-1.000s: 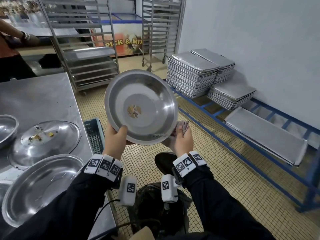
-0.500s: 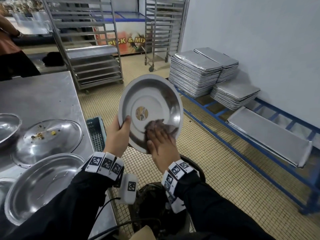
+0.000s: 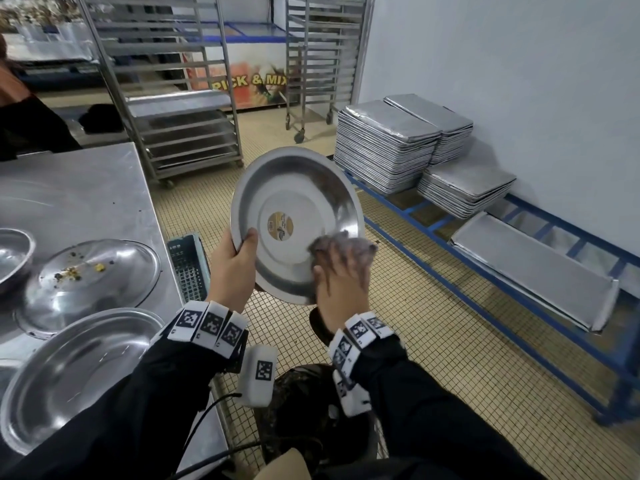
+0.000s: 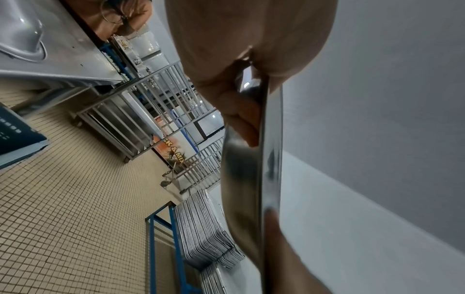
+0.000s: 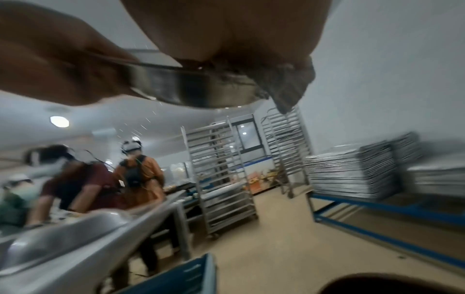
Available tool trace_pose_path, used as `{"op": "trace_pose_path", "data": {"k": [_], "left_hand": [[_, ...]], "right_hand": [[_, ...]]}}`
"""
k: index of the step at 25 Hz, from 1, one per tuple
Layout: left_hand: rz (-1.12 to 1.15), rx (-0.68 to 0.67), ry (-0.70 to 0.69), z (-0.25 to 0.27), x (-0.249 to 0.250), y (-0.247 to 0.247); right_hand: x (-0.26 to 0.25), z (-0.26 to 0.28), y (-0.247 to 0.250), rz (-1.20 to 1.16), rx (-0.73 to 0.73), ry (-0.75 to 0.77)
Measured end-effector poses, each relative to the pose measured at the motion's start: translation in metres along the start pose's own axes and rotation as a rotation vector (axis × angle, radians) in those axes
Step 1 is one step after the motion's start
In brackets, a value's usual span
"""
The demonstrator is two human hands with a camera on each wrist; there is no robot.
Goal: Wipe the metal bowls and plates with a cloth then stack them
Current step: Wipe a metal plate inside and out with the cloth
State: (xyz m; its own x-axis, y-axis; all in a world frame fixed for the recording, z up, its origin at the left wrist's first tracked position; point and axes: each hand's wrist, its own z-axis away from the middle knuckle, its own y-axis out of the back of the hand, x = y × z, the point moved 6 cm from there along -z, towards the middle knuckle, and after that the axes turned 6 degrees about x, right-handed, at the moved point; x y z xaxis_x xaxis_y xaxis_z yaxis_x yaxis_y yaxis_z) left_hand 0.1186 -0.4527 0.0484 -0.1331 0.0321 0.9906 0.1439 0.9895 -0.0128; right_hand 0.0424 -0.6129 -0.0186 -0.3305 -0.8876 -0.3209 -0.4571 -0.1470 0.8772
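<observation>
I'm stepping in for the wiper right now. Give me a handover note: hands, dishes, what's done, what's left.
Left hand grips the metal bowl by its rim, tilted up over the floor.
Right hand presses the cloth against the bowl's inner wall, lower right.
Done: nothing stacked.
Left: finish this bowl; wipe the crumbed plate, the large bowl and the small bowl on the table; stack all.

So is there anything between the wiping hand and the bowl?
Yes, only the cloth. The right hand presses it against the bowl near the lower right rim. The left hand grips the opposite edge.
</observation>
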Motion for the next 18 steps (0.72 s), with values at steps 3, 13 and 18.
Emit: {"op": "trace_pose_path", "data": {"k": [3, 13, 18], "left_hand": [[-0.014, -0.040, 0.090, 0.003, -0.013, 0.002], [-0.017, -0.147, 0.220, -0.005, -0.041, 0.021], [-0.059, -0.221, 0.080, 0.011, -0.031, 0.002]], "right_hand": [[0.041, -0.016, 0.014, -0.115, 0.057, -0.083], [0.069, -0.012, 0.046, -0.593, 0.140, -0.524], [0.043, -0.003, 0.037, -0.836, 0.374, -0.727]]}}
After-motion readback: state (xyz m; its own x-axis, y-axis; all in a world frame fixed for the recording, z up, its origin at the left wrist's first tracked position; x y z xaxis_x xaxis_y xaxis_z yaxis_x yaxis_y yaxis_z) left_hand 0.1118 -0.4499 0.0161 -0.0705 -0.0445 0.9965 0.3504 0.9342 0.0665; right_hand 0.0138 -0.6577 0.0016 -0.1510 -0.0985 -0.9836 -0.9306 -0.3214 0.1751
